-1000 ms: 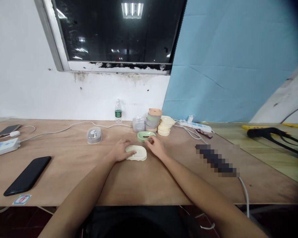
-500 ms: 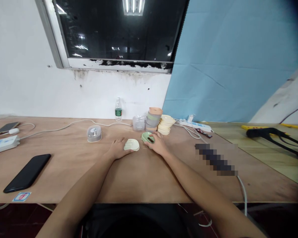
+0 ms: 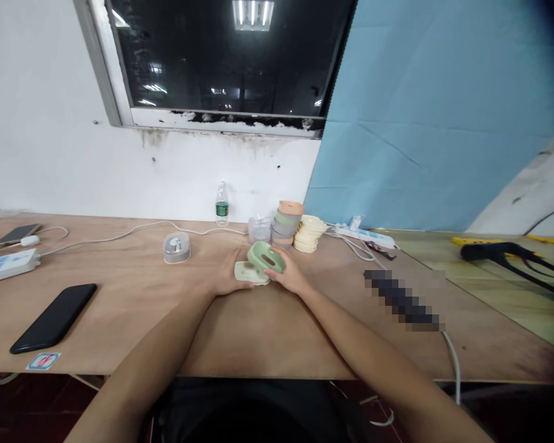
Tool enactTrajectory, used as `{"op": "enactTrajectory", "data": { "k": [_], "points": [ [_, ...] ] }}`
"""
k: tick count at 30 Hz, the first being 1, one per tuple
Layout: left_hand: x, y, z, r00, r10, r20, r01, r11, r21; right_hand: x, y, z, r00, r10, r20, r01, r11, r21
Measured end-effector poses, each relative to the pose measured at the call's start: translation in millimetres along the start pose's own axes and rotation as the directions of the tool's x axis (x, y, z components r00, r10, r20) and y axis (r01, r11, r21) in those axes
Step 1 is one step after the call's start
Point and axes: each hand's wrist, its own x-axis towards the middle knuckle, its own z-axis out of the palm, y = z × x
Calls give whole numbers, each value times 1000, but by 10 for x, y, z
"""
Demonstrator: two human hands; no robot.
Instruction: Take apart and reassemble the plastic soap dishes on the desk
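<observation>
My left hand (image 3: 225,274) grips the left side of a cream, shallow plastic piece (image 3: 245,272) on the table, thumb along its front edge and fingers behind. My right hand (image 3: 287,269) holds a green oval plastic shell (image 3: 260,254) with a dark slot in it. The shell is tilted above the right part of the cream piece and hides some of it; whether the two touch I cannot tell. Behind my right hand stand a stack of cream pieces (image 3: 307,234) and a stack of grey, green and peach shells (image 3: 286,223).
Clear plastic pieces (image 3: 259,229) stand beside the stacks, near a bottle (image 3: 222,206) by the wall. A small grey container (image 3: 176,248) lies left of my hands. Further left are a black phone (image 3: 53,318) and a power strip (image 3: 9,266). A white cable (image 3: 133,229) crosses the back.
My right hand has lifted the green shell off the table and moved it left, over the cream piece. My left hand stays at the cream piece, its fingers shifted further back.
</observation>
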Motion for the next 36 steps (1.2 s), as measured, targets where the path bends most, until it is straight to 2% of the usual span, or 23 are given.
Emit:
{"op": "enactTrajectory", "data": {
  "k": [3,6,10,13,16,20,24,30,33,36],
  "points": [
    [15,36,-13,1000,8,-15,-8,1000,-18,1,-128,108,988,-117,99,117,993,2],
    [33,74,-48,999,38,-24,-38,999,34,11,-193,160,971,-157,180,166,986,-34],
    [49,99,-111,993,68,-97,-52,986,157,14,-155,127,979,-99,176,116,989,-89],
    [49,90,-146,990,24,-141,5,980,199,4,-91,86,977,-48,207,65,995,-77],
    [46,64,-149,992,-37,-122,65,970,233,-5,-72,76,967,-29,253,49,996,-74],
    [50,43,-127,992,-107,-68,122,952,281,8,-108,100,970,-18,244,46,993,-107],
    [55,63,-131,992,-126,-18,125,937,327,22,-110,128,969,2,248,26,993,-112],
    [67,63,-170,988,-155,26,135,920,369,56,-56,116,979,37,199,-19,996,-88],
    [75,55,-186,985,-165,49,134,914,382,264,-75,33,996,78,48,-69,984,-165],
    [74,61,-195,983,-174,55,140,914,380,653,-130,-83,994,47,-100,-72,963,-259]
  ]
}}
